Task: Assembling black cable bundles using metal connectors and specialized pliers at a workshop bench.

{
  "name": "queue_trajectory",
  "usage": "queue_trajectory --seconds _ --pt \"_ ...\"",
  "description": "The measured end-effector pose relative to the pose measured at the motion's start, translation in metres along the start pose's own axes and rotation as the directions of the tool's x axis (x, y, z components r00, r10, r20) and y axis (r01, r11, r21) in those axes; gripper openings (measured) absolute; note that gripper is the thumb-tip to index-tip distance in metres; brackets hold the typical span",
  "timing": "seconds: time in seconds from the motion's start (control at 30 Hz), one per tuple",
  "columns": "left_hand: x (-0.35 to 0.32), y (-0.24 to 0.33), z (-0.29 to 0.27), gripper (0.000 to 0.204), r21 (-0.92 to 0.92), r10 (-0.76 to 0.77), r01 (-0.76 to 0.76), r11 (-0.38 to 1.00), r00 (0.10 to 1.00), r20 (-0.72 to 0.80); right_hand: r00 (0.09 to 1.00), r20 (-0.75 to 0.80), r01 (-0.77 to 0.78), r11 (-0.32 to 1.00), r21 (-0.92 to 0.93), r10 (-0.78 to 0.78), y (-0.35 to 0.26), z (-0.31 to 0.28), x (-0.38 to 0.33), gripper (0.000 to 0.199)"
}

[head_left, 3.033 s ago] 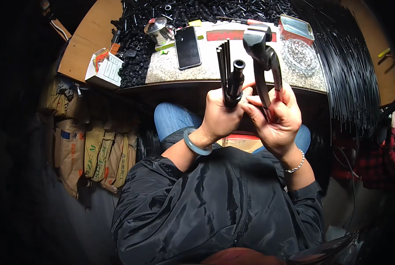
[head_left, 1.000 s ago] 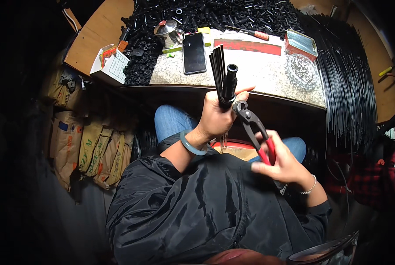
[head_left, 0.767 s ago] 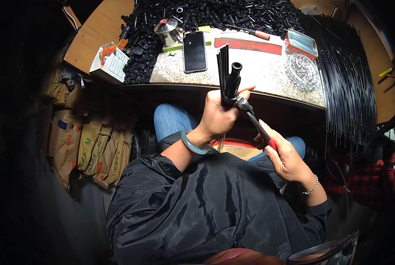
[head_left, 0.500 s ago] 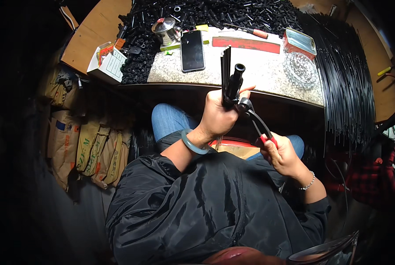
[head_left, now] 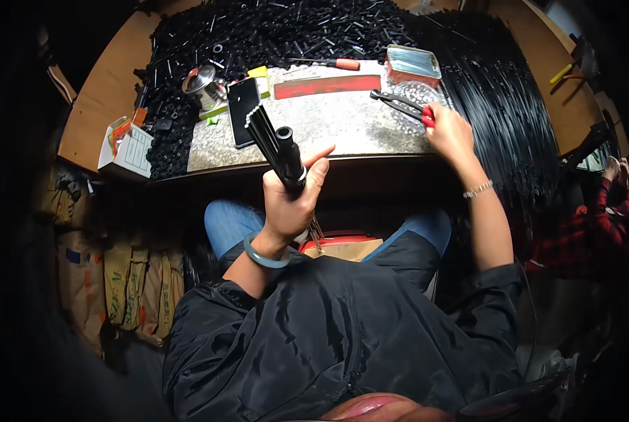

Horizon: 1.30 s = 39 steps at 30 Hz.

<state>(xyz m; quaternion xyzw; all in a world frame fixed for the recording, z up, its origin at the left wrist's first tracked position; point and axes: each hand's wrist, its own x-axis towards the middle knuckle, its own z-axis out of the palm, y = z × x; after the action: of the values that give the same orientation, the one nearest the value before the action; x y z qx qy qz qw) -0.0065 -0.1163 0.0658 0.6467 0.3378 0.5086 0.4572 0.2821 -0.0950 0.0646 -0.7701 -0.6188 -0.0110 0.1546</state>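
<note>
My left hand (head_left: 285, 209) is wrapped round what looks like an umbrella frame (head_left: 291, 163), a black tube with a bunch of thin black ribs beside it, held upright in front of the table's near edge. Its lower end is hidden by the hand. In my right hand (head_left: 453, 137) is a pair of pliers (head_left: 403, 107) with red handles, its jaws pointing left over the tabletop. The pliers are over the front of a clear glass dish (head_left: 418, 93). A red-sided tin (head_left: 413, 65) of thin pieces stands just behind the dish.
A large heap of small black parts (head_left: 279, 32) covers the table's back. Long black rods (head_left: 501, 119) overhang the right edge. A phone (head_left: 240, 105), lidded metal cup (head_left: 203, 89), white box (head_left: 126, 153) and red strip (head_left: 328, 85) lie about. Someone in a plaid sleeve (head_left: 595, 225) is at right.
My right hand has carried the pliers away from the umbrella frame, forward and right over the table. My left hand still holds the frame, now tilted a little left. The view has shifted.
</note>
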Motion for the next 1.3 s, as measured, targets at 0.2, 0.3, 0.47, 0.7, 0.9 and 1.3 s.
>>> queue_trajectory --seconds 0.2,0.3,0.47,0.7,0.9,1.3 --pt "-0.002 0.010 0.007 0.020 0.008 -0.015 0.015 1.000 0.999 0.040 0.978 0.128 -0.149 0.979 -0.138 0.166 0.019 0.006 0.042 0.028" --pt "-0.002 0.010 0.006 0.020 0.015 -0.017 0.017 1.000 0.999 0.026 0.981 0.117 -0.134 0.975 -0.177 0.156 0.021 0.016 0.048 0.018" --pt "0.001 0.006 0.007 0.020 0.028 0.005 -0.007 1.000 0.999 0.048 0.973 0.152 -0.146 0.975 -0.168 0.172 0.019 0.012 0.049 0.017" --pt "0.005 0.010 0.009 0.020 0.066 0.040 -0.044 0.997 0.997 0.071 0.985 0.132 -0.085 0.977 -0.197 0.113 0.018 0.024 0.052 0.013" --pt "0.005 0.008 0.008 0.020 0.018 -0.038 0.038 0.999 0.999 0.032 0.992 0.042 -0.117 0.988 -0.104 0.122 0.023 0.015 0.045 0.019" --pt "0.004 -0.005 0.014 0.023 -0.105 -0.039 0.050 0.993 0.994 0.105 0.672 -0.674 0.728 0.436 0.529 -0.306 -0.121 0.001 -0.073 0.023"
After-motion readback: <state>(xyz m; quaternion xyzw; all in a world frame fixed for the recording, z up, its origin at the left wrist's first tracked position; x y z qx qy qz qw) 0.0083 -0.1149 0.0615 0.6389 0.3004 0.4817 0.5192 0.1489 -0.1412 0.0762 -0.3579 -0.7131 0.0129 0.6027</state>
